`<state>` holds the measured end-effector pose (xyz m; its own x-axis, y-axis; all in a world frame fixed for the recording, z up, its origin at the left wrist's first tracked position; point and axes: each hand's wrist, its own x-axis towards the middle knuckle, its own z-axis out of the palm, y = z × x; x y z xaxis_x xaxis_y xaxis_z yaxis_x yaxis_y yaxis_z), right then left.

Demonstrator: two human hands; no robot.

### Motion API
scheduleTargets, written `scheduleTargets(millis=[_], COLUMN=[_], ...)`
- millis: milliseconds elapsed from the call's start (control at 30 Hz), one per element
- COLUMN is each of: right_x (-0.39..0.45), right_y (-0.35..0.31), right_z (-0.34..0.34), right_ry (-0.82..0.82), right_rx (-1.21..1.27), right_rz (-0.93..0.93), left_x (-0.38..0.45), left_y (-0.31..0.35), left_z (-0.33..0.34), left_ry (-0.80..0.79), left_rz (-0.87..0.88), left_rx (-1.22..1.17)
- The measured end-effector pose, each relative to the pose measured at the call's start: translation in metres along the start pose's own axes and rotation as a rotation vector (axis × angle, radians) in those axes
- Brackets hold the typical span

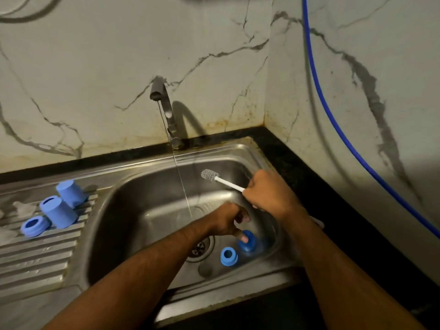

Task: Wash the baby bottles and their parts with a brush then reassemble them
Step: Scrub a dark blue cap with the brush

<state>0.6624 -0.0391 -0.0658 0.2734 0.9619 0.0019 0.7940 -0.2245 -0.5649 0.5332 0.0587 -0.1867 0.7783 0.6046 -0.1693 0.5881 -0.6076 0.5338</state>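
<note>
On the ribbed drainboard (35, 258) at my far left, a blue collar ring (35, 226) lies beside two upturned blue caps (58, 211), with pale, blurred pieces next to them that I cannot identify. A careless elbow could knock these into the basin.

The tap (164, 101) runs a thin stream down into the steel sink (133, 186). My left hand (229, 220) reaches to the basin floor, fingertips closing on the darker blue bottle ring (247, 241); whether I have truly pinched it or am only touching it, I cannot tell. It is wet, so a shallow fingertip hold may let it squirt away toward the drain (198, 248). Just beside it sits a second, lighter blue ring (228, 256), close enough that I may nudge it as I lift.

My right hand (266, 191) is wrapped in a fist round the white handle of the bottle brush (210, 175), whose bristled head points up and left, clear of the water. Swinging it carelessly could hit the stream and spray the counter, or flick water onto the blue cable (316, 86) hanging down the right wall.
</note>
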Motion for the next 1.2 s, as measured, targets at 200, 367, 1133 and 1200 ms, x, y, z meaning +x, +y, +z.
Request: scheduleTargets(millis=[200, 367, 1133, 1200], right_x=[0.005, 0.006, 0.021, 0.024], right_y=[0.001, 0.002, -0.051, -0.056], right_z=[0.006, 0.009, 0.018, 0.020], right_ry=[-0.010, -0.009, 0.002, 0.014], right_rx=[-0.001, -0.015, -0.104, -0.109], right_rz=[0.018, 0.023, -0.024, -0.039], left_x=[0.008, 0.009, -0.055, -0.057], left_y=[0.006, 0.005, -0.065, -0.072], left_z=[0.013, 0.015, -0.082, -0.086], left_ry=[-0.123, -0.109, 0.545, 0.647], left_rz=[0.062, 0.086, -0.276, -0.341], left_rx=[0.067, 0.130, -0.218, -0.331])
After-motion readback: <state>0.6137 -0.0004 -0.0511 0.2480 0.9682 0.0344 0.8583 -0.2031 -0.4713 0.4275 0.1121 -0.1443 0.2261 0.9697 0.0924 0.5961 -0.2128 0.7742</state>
